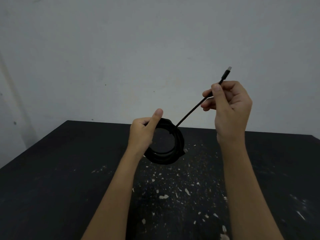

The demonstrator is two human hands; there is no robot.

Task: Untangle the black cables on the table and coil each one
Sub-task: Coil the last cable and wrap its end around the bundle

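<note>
Above the table's [69,170] centre, the left hand [143,134] grips the coiled black cable [178,144] to keep its loops gathered, while the right hand [228,104], toward two o'clock, pinches the free end taut below the plug [227,72].

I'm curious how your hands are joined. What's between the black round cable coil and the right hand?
In the head view, a straight stretch of thin black cable runs from the black cable coil to the right hand.

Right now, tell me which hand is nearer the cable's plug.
Right. The right hand pinches the cable just below the plug; the left hand grips the coil, down the taut stretch from it.
</note>
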